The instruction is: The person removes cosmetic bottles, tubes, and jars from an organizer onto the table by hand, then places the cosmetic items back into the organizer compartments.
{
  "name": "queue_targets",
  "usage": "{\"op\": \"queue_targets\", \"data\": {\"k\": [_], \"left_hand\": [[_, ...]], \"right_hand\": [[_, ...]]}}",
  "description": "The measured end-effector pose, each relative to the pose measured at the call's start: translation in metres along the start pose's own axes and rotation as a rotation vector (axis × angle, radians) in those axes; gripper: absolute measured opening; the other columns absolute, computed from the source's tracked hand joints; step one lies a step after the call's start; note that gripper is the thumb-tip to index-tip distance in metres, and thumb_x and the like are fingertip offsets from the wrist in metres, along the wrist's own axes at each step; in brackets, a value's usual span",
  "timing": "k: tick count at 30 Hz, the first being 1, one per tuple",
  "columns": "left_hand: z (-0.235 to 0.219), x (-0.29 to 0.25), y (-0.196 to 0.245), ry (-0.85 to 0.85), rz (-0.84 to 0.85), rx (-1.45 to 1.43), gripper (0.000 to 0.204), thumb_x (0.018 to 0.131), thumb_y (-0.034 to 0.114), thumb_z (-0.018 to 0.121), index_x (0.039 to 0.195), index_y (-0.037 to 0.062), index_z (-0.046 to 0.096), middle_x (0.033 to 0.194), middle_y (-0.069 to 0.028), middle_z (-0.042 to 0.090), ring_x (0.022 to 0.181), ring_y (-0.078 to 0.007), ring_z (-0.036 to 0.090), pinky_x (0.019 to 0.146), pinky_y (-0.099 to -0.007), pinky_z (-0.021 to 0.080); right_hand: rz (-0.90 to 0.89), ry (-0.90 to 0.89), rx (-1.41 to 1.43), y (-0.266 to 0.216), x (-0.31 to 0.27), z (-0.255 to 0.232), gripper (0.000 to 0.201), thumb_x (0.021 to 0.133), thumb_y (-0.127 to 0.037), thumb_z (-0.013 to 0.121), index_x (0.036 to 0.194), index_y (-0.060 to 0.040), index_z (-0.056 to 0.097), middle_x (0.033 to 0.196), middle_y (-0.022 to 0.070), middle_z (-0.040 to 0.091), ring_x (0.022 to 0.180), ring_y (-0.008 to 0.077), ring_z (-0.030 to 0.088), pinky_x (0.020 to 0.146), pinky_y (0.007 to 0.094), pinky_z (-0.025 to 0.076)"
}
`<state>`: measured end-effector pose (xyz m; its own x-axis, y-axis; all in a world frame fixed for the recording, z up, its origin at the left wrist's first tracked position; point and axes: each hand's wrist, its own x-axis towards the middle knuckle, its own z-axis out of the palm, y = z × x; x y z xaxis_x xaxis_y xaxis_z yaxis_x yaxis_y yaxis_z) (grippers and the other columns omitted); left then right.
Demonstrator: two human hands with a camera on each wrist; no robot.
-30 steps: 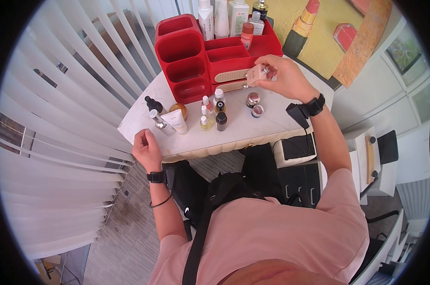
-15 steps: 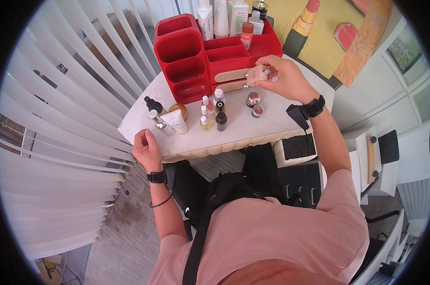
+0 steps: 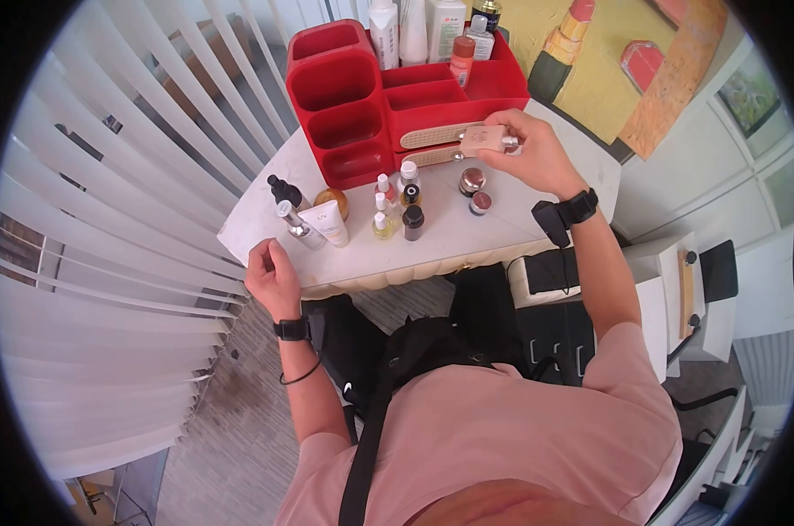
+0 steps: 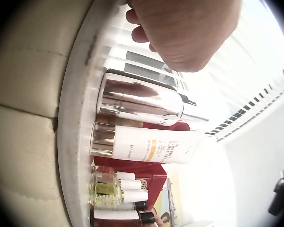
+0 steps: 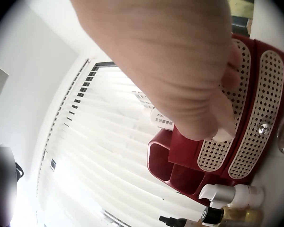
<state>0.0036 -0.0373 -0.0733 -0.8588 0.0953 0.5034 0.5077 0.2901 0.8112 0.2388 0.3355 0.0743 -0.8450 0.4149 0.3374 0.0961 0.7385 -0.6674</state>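
Note:
My right hand [image 3: 534, 154] pinches a flat pinkish-beige cosmetic bottle [image 3: 483, 139] with a silver neck. The bottle lies sideways in the fingers, silver end to the right, in front of the drawers of the red organizer [image 3: 343, 114]. In the right wrist view, that hand hides most of the bottle. My left hand [image 3: 272, 274] is at the front left table edge, fingers loosely curled, holding nothing. Closest to it are a silver pump bottle [image 4: 137, 99] and a white sunscreen tube [image 4: 156, 144]. Two small jars [image 3: 472, 181] sit below the right hand.
Several small bottles [image 3: 383, 225] stand mid-table before the organizer. A black-topped bottle [image 3: 281, 190] and an amber jar [image 3: 336, 202] are at the left. Taller bottles [image 3: 384, 35] fill the organizer's back. A lipstick painting [image 3: 590, 70] leans behind, and white blinds [image 3: 116, 263] hang left.
The right hand has turned the cosmetic bottle so its flat lettered face shows and its silver end points right. The head view has shifted slightly. The left hand stays in place.

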Motion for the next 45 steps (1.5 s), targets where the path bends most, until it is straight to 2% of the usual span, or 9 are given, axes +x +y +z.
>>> {"op": "queue_targets", "data": {"k": [4,8,11,14,16,26,28,34,45], "left_hand": [[0.001,-0.003,-0.008,0.021,-0.005,-0.089,0.018,0.102,0.016,0.068,0.103,-0.0008,0.074,0.078,-0.0047,0.072,0.069,-0.0099,0.063,0.068,-0.0277,0.052],[0.004,0.001,0.001,0.033,-0.056,-0.019,0.017,0.101,0.016,0.069,0.103,-0.0006,0.074,0.078,-0.0052,0.073,0.069,-0.0101,0.065,0.068,-0.0280,0.053],[0.007,0.007,-0.002,-0.063,-0.048,-0.015,0.017,0.099,0.015,0.070,0.102,-0.0004,0.074,0.078,-0.0057,0.073,0.070,-0.0108,0.066,0.068,-0.0286,0.054],[0.009,0.004,0.003,-0.037,-0.057,0.058,0.019,0.101,0.018,0.070,0.103,-0.0001,0.075,0.079,-0.0028,0.072,0.070,-0.0086,0.062,0.068,-0.0272,0.051],[0.008,0.003,0.005,-0.022,-0.063,0.104,0.017,0.098,0.017,0.071,0.101,0.0002,0.075,0.078,-0.0061,0.074,0.069,-0.0119,0.067,0.068,-0.0295,0.054],[0.011,0.003,0.004,-0.011,-0.011,0.169,0.017,0.098,0.016,0.069,0.099,0.0004,0.075,0.078,-0.0075,0.073,0.068,-0.0144,0.066,0.068,-0.0316,0.054],[0.010,0.003,0.005,-0.009,-0.018,0.198,0.017,0.098,0.016,0.069,0.099,0.0005,0.075,0.077,-0.0073,0.073,0.069,-0.0144,0.066,0.068,-0.0317,0.054],[0.011,0.003,-0.001,-0.011,-0.015,0.193,0.017,0.098,0.017,0.069,0.099,0.0003,0.074,0.078,-0.0075,0.073,0.069,-0.0148,0.066,0.068,-0.0320,0.054],[0.011,0.003,0.000,-0.016,-0.017,0.169,0.018,0.098,0.018,0.069,0.098,0.0002,0.074,0.077,-0.0075,0.072,0.068,-0.0154,0.065,0.067,-0.0332,0.054]], "right_hand": [[0.112,-0.007,0.121,0.032,-0.007,0.016,0.043,0.084,-0.016,0.088,0.119,0.0014,0.070,0.109,0.0081,0.075,0.098,0.0130,0.071,0.084,0.0303,0.059],[0.162,-0.041,0.181,0.018,-0.001,0.028,0.045,0.083,-0.014,0.088,0.122,0.0027,0.071,0.110,0.0093,0.076,0.102,0.0147,0.072,0.086,0.0301,0.060],[0.178,-0.068,0.143,0.015,0.010,0.022,0.045,0.085,-0.008,0.087,0.126,0.0026,0.070,0.118,0.0082,0.073,0.102,0.0126,0.071,0.089,0.0299,0.059],[0.180,-0.125,0.195,0.021,0.006,0.013,0.045,0.084,-0.008,0.087,0.125,0.0027,0.071,0.119,0.0087,0.073,0.102,0.0130,0.072,0.090,0.0302,0.059],[0.109,-0.076,0.127,0.018,0.000,0.010,0.046,0.083,-0.008,0.088,0.125,0.0022,0.071,0.118,0.0077,0.074,0.101,0.0129,0.072,0.090,0.0297,0.059],[0.078,-0.024,0.104,0.019,-0.016,-0.031,0.045,0.083,-0.008,0.087,0.124,0.0011,0.071,0.116,0.0066,0.076,0.101,0.0126,0.072,0.090,0.0289,0.058],[0.015,0.031,0.073,0.011,-0.018,-0.042,0.044,0.083,-0.014,0.088,0.121,0.0008,0.074,0.108,0.0078,0.077,0.090,0.0124,0.071,0.083,0.0293,0.059],[-0.045,0.059,-0.029,-0.002,-0.022,-0.067,0.044,0.083,-0.014,0.088,0.122,-0.0009,0.073,0.108,0.0073,0.077,0.090,0.0130,0.070,0.085,0.0296,0.058],[-0.232,0.186,-0.210,-0.030,0.015,-0.111,0.045,0.086,-0.015,0.087,0.127,-0.0034,0.073,0.111,0.0071,0.078,0.093,0.0135,0.071,0.084,0.0284,0.059]]}}
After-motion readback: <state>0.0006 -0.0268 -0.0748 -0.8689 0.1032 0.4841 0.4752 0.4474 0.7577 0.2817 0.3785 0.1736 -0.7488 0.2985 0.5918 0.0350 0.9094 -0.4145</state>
